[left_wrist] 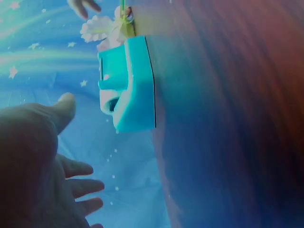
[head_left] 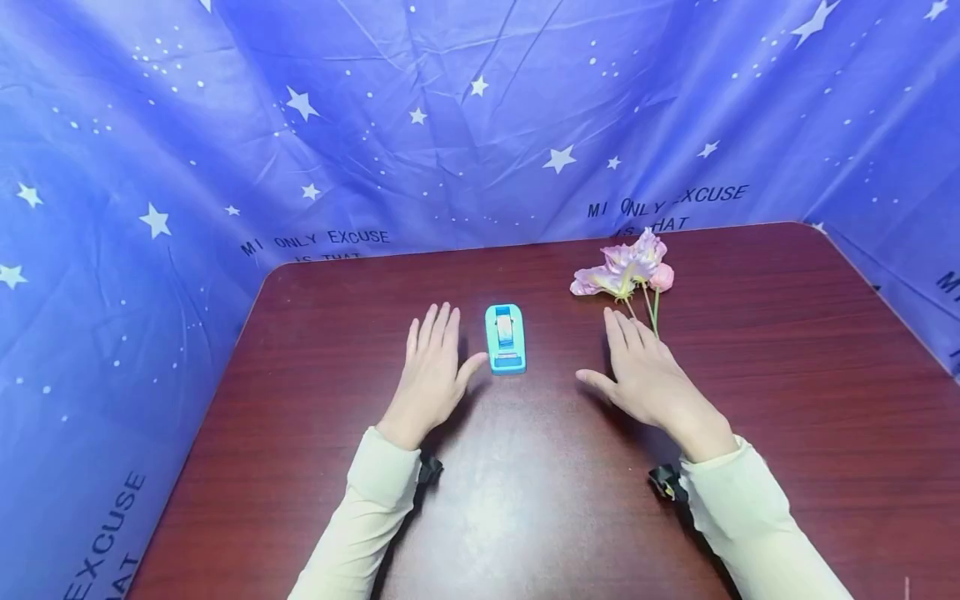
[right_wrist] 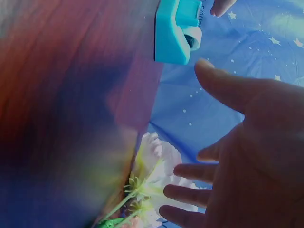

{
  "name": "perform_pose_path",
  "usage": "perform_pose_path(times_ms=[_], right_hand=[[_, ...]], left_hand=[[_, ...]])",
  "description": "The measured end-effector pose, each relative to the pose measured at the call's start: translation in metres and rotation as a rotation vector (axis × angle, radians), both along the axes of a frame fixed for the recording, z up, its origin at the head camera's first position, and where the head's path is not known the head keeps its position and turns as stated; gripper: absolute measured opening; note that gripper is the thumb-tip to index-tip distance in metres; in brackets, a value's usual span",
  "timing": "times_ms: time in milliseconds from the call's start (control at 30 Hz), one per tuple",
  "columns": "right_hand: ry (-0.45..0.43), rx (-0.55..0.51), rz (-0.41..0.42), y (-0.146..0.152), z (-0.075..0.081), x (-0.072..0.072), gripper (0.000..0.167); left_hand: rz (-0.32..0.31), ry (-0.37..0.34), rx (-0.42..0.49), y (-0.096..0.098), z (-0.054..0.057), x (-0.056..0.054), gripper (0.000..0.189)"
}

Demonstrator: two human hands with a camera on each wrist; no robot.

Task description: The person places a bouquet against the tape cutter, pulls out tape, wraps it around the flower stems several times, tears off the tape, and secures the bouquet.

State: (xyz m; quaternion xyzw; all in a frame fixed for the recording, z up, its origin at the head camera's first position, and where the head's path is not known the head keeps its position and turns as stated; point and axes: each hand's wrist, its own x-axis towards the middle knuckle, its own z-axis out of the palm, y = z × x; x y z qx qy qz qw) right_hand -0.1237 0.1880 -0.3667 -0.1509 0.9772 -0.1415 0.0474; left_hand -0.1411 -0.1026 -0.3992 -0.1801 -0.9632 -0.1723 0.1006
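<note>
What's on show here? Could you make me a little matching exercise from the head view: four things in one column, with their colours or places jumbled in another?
Things:
1. tape dispenser
2. flowers
3. tabletop
4. cloth backdrop

Descriptions:
A. blue, printed with white stars
B. turquoise, between the left hand and the right hand
C. dark reddish brown
D. pale purple and pink, with stems

Right pairs: 1-B, 2-D, 3-C, 4-A.

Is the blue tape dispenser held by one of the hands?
No, the tape dispenser sits on the table between the left hand and the right hand.
</note>
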Motion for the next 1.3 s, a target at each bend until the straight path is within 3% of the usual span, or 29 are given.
perform_pose_path(times_ms=[67,333,467,633,767,1300], right_hand=[[-0.005,-0.01,0.006,0.002,0.001,-0.001,0.091],[-0.003,-0.027,-0.038,0.007,0.007,-0.001,0.087],[0.017,-0.015,-0.062,0.01,0.01,-0.001,0.073],[-0.014,-0.022,-0.074,0.017,0.013,-0.003,0.052],[-0.054,-0.035,-0.105,0.022,0.016,-0.004,0.049],[-0.106,0.002,-0.135,0.039,0.022,-0.005,0.04]], left_hand=[[-0.016,-0.013,-0.003,0.006,0.002,0.0,0.073],[-0.139,0.062,-0.009,0.033,0.006,-0.003,0.067],[-0.205,0.08,0.029,0.045,0.006,-0.006,0.061],[-0.263,0.035,0.03,0.061,0.011,-0.01,0.058],[-0.319,-0.009,0.021,0.077,0.016,-0.013,0.053],[-0.461,0.089,-0.126,0.13,0.018,-0.022,0.031]])
